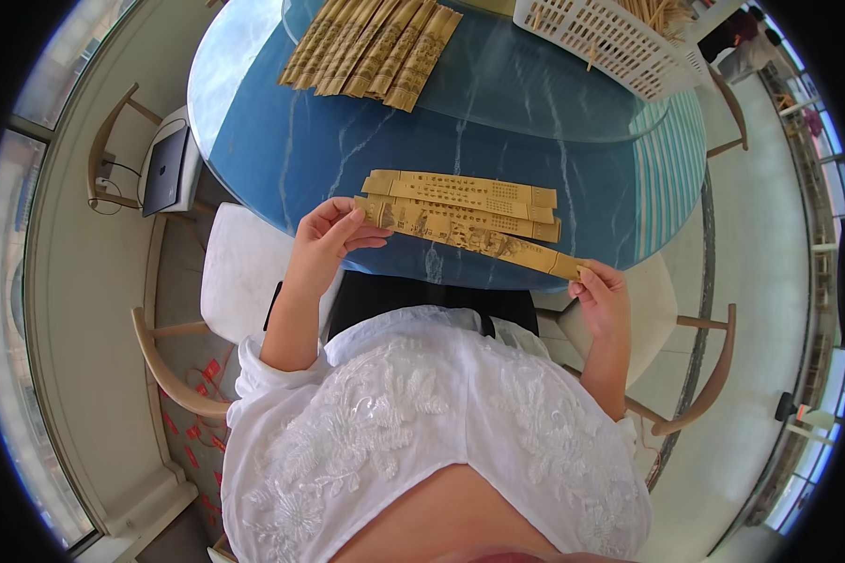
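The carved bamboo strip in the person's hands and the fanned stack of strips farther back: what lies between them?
In the head view, two more strips lie beside the held strip; beyond them is bare blue tabletop up to the stack.

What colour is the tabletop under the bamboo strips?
Blue with white marble-like veins, on the tabletop, in the head view.
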`<state>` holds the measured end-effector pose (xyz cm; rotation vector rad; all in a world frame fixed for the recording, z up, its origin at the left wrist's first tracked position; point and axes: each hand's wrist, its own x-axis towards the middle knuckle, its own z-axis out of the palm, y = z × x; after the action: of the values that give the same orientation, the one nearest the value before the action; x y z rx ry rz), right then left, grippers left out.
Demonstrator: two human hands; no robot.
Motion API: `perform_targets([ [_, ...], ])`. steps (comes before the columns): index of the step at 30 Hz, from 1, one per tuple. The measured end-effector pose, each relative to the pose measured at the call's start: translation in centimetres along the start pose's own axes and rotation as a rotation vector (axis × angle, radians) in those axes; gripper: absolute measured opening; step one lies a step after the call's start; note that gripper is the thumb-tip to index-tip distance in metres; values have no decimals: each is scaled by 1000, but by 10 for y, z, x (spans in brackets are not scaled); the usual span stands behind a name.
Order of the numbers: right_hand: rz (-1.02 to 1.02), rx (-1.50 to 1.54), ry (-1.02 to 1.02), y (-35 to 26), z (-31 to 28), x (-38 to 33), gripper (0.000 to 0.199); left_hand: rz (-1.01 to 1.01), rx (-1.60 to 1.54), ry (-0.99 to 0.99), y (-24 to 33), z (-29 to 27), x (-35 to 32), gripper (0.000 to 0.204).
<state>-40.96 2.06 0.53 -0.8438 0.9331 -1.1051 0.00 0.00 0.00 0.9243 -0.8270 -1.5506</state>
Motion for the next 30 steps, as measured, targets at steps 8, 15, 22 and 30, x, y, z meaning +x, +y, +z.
perform_targets([
  [8, -149, -168, 121, -25, 9, 19, 20, -411, 506, -423, 33, 0, -12, 19],
  [15, -337, 45, 124, -31, 17, 35, 32, -226, 278, -105, 32, 6, 9, 18],
  [22, -231, -56, 177, -24, -1, 44, 31, 47, 103, 194, 30, 3, 118, 24],
  [30, -199, -160, 194, -34, -4, 52, 27, 118, 169, 350, 11, 10, 174, 30],
])
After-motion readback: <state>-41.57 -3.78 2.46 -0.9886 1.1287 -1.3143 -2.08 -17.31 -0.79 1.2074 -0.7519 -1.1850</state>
